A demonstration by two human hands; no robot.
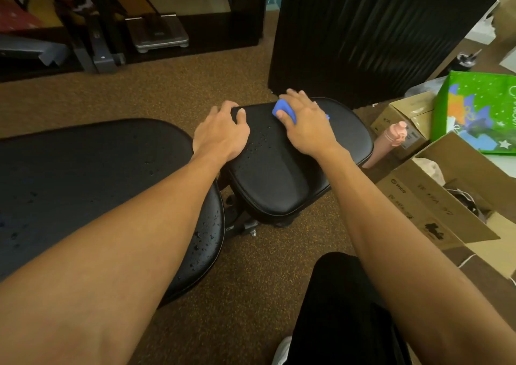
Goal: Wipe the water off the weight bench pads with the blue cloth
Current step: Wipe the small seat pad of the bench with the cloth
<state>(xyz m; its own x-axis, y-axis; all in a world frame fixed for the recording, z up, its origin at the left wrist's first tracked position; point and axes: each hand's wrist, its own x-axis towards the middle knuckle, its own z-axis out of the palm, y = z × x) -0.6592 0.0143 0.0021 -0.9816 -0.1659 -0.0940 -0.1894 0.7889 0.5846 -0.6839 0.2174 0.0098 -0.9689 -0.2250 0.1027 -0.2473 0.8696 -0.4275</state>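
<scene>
The black seat pad of the weight bench lies in the middle of the view, with water drops on its left part. My right hand presses the blue cloth flat against the pad's far end; most of the cloth is hidden under the palm. My left hand grips the pad's far left edge, fingers curled over the rim. To the left lies the larger black back pad, beaded with drops, partly covered by my left forearm.
Open cardboard boxes and a green gift bag crowd the right. A pink bottle-like object leans beside the seat pad. A tall black ribbed case stands behind it. A dark shelf with a scale is far left. Carpet floor below.
</scene>
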